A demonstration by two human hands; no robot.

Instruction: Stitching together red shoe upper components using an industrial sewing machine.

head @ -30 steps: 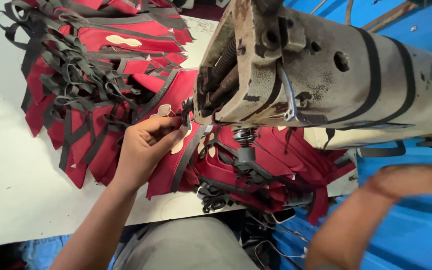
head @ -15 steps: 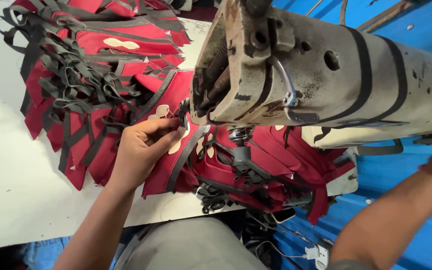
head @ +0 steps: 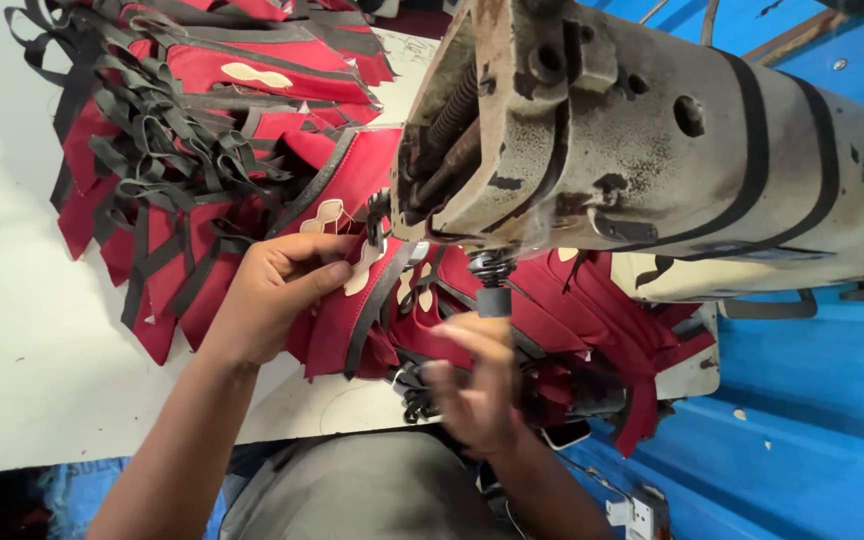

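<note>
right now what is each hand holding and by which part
The left hand pinches the red fabric piece by its edge near the cream patch. The right hand is blurred; its hold cannot be told.

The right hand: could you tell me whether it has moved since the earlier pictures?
Yes. The right hand has come in from the right edge to just below the sewing machine head, over the red fabric.

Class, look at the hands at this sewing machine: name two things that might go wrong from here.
1. The right hand sits just below the machine's presser foot; fingers may be caught if it runs.
2. Loose black straps from the piled red pieces lie beside the piece that the left hand holds; one may snag under the needle.
</note>
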